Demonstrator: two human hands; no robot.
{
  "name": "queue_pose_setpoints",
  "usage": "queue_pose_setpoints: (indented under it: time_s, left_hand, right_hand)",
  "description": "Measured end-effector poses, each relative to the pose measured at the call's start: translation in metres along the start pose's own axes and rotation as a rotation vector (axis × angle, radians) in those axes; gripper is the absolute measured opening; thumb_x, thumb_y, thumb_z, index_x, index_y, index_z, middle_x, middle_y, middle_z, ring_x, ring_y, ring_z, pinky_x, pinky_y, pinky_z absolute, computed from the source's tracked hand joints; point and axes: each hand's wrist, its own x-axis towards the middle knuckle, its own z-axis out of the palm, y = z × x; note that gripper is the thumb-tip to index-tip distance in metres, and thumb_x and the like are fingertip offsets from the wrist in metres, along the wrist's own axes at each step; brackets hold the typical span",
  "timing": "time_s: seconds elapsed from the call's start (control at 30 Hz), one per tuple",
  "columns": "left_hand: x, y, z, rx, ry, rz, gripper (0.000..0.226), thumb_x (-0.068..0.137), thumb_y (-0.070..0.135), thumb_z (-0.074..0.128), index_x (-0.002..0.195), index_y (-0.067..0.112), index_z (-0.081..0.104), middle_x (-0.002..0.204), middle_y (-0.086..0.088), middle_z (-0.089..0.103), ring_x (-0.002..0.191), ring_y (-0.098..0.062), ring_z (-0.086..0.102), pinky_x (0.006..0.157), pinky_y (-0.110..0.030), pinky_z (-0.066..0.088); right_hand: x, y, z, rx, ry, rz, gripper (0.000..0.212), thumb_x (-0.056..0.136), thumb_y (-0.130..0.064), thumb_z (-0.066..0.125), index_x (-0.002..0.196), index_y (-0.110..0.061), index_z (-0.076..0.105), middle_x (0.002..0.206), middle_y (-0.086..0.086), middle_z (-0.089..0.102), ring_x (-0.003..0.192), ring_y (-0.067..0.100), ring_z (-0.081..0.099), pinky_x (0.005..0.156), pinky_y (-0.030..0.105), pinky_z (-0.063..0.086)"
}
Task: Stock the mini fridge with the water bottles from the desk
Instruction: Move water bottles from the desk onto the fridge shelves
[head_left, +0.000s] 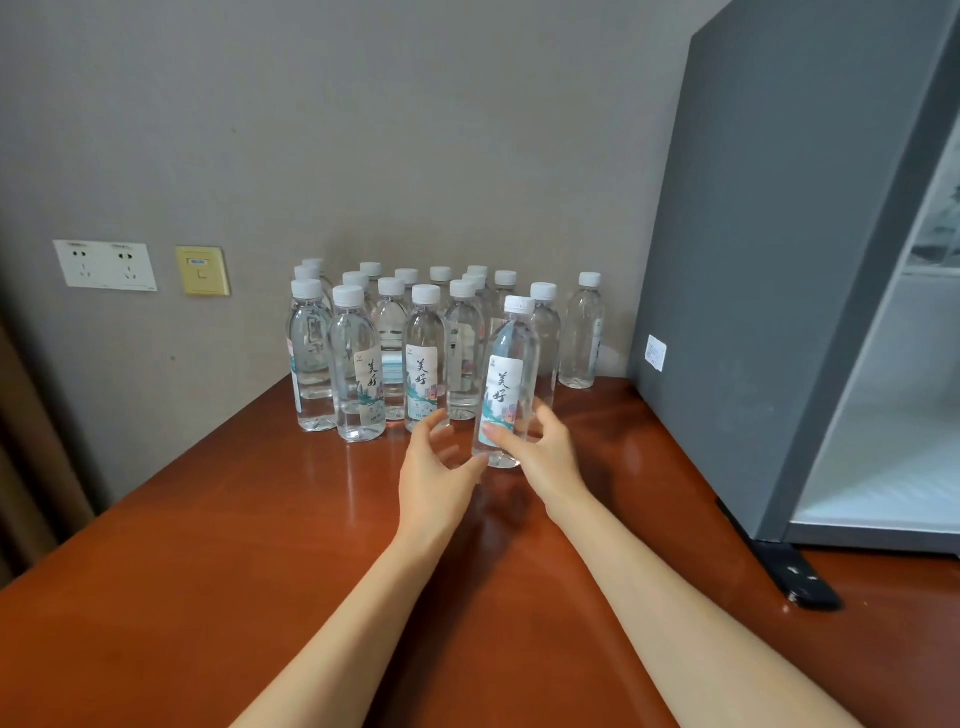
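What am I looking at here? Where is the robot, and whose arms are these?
There is no robot. A person wears one camera on the head, looking down at their own bare arms. The right hand curls its fingers round the lower part of one water bottle, which tilts slightly. The left hand is open beside it and holds nothing. Behind them a cluster of capped water bottles stands on the reddish-brown desk. The grey mini fridge is at the right, its pale inside showing.
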Motion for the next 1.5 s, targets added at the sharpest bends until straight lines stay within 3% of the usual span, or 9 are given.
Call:
queue_pose_setpoints:
  time_s: [0.1, 0.2, 0.37, 0.57, 0.97, 1.07, 1.2, 1.37, 1.5]
  left_hand:
    - [0.001, 0.004, -0.004, -0.065, -0.057, -0.028, 0.068, 0.075, 0.01, 0.08, 0.135, 0.02, 0.049, 0.124, 0.003, 0.058, 0.104, -0.009, 0.061, 0.089, -0.029, 0.054]
    - [0.0, 0.008, -0.007, -0.144, -0.197, -0.071, 0.061, 0.076, 0.008, 0.08, 0.131, 0.017, 0.056, 0.118, 0.001, 0.067, 0.099, -0.004, 0.065, 0.071, -0.01, 0.051]
    - [-0.008, 0.01, -0.009, -0.165, -0.283, -0.058, 0.064, 0.071, 0.001, 0.081, 0.128, 0.021, 0.058, 0.114, 0.004, 0.07, 0.103, -0.007, 0.067, 0.074, -0.013, 0.052]
    - [-0.021, 0.019, -0.004, -0.145, -0.32, 0.034, 0.064, 0.072, -0.014, 0.074, 0.119, 0.024, 0.055, 0.097, 0.016, 0.066, 0.077, 0.012, 0.066, 0.062, -0.006, 0.048]
    - [-0.023, 0.018, -0.004, -0.056, -0.335, 0.108, 0.062, 0.074, -0.013, 0.073, 0.121, 0.022, 0.053, 0.101, 0.014, 0.064, 0.077, 0.014, 0.065, 0.064, -0.005, 0.047]
    - [-0.028, 0.016, -0.005, 0.005, -0.315, 0.153, 0.06, 0.075, -0.004, 0.077, 0.116, 0.031, 0.052, 0.108, 0.011, 0.065, 0.087, 0.012, 0.065, 0.071, -0.005, 0.046]
    - [-0.047, 0.017, -0.002, 0.19, -0.273, 0.321, 0.061, 0.078, 0.015, 0.078, 0.121, 0.045, 0.047, 0.11, 0.026, 0.061, 0.102, 0.008, 0.06, 0.082, -0.007, 0.045]
    - [-0.068, 0.024, 0.001, 0.284, -0.33, 0.474, 0.048, 0.087, 0.04, 0.067, 0.131, 0.035, 0.05, 0.12, 0.022, 0.062, 0.111, 0.001, 0.059, 0.094, -0.027, 0.05]
    - [-0.089, 0.034, 0.015, 0.256, -0.393, 0.495, 0.04, 0.091, 0.05, 0.057, 0.126, 0.031, 0.055, 0.116, 0.023, 0.065, 0.105, 0.001, 0.062, 0.092, -0.022, 0.049]
  right_hand:
    - [-0.02, -0.012, -0.004, 0.145, -0.101, 0.012, 0.035, 0.084, -0.006, 0.072, 0.117, -0.01, 0.062, 0.096, 0.003, 0.072, 0.076, 0.008, 0.07, 0.065, 0.019, 0.054]
    - [-0.035, -0.017, -0.012, 0.204, -0.17, 0.008, 0.03, 0.088, -0.006, 0.067, 0.115, -0.016, 0.062, 0.099, 0.004, 0.073, 0.079, 0.007, 0.071, 0.064, 0.016, 0.052]
    - [-0.046, -0.019, -0.025, 0.178, -0.218, 0.039, 0.039, 0.089, -0.012, 0.067, 0.126, -0.017, 0.056, 0.107, 0.004, 0.072, 0.084, 0.008, 0.07, 0.069, 0.016, 0.051]
    - [-0.054, -0.022, -0.025, 0.196, -0.191, 0.09, 0.054, 0.085, -0.018, 0.073, 0.131, -0.021, 0.045, 0.112, 0.002, 0.068, 0.088, 0.006, 0.07, 0.068, 0.015, 0.053]
    - [-0.056, -0.026, -0.025, 0.237, -0.163, 0.067, 0.048, 0.083, -0.011, 0.074, 0.126, -0.017, 0.053, 0.11, 0.005, 0.069, 0.086, 0.01, 0.071, 0.063, 0.02, 0.055]
    - [-0.062, -0.027, -0.026, 0.231, -0.14, 0.035, 0.046, 0.082, -0.009, 0.075, 0.124, -0.018, 0.056, 0.105, 0.003, 0.07, 0.083, 0.008, 0.07, 0.062, 0.021, 0.055]
    - [-0.073, -0.029, -0.035, 0.231, -0.104, -0.049, 0.043, 0.08, -0.008, 0.076, 0.117, -0.021, 0.059, 0.101, 0.002, 0.072, 0.084, 0.011, 0.072, 0.069, 0.027, 0.056]
    - [-0.1, -0.038, -0.054, 0.108, 0.072, -0.268, 0.044, 0.07, -0.039, 0.079, 0.108, -0.035, 0.058, 0.094, -0.004, 0.075, 0.082, 0.017, 0.074, 0.068, 0.043, 0.06]
    - [-0.121, -0.049, -0.084, 0.02, 0.197, -0.441, 0.054, 0.071, -0.046, 0.074, 0.113, -0.018, 0.056, 0.094, -0.014, 0.074, 0.084, 0.009, 0.073, 0.073, 0.038, 0.06]
